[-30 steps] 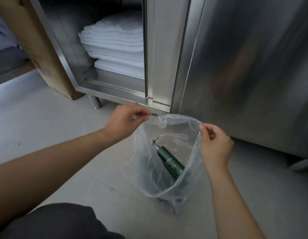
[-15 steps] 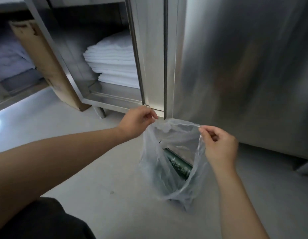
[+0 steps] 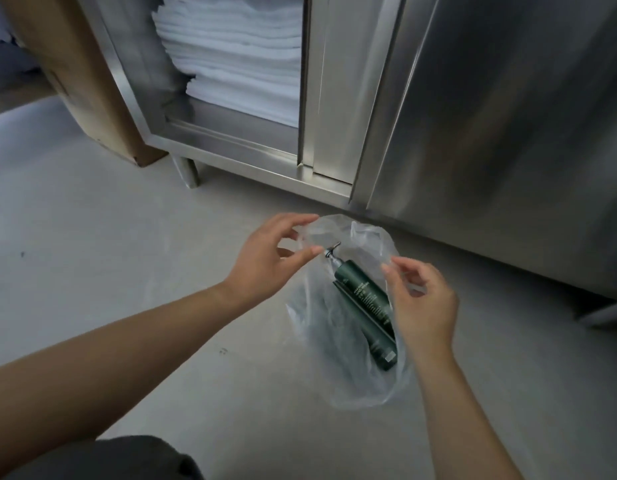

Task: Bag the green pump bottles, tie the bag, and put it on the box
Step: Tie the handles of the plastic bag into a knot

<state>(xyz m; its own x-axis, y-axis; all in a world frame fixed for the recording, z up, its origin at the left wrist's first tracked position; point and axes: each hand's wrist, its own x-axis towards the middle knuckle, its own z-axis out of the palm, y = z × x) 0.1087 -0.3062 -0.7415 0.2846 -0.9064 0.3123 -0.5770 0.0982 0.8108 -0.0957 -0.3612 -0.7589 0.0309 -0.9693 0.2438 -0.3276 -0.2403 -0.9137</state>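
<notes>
A clear plastic bag (image 3: 338, 372) lies slumped on the grey floor in front of a steel cabinet. Inside it a dark green pump bottle (image 3: 364, 299) lies at a slant with its pump head (image 3: 331, 252) toward the bag's mouth; a second green bottle seems to lie tight against its left side. My left hand (image 3: 265, 261) hovers at the mouth, fingers spread, thumb tip beside the pump head. Over the bag's right edge, my right hand (image 3: 421, 303) has its fingers loosely apart and brushing the plastic. A cardboard box (image 3: 75, 81) stands at the upper left.
The stainless steel cabinet (image 3: 490, 116) fills the back and right, standing on short legs (image 3: 187, 171). Its open left compartment holds a stack of folded white towels (image 3: 238, 57). My dark-clothed knee (image 3: 103, 459) is at the bottom left.
Both hands have let go of the bag's rim, which they held up before. The bag has sunk onto the floor and the bottle now lies flatter.
</notes>
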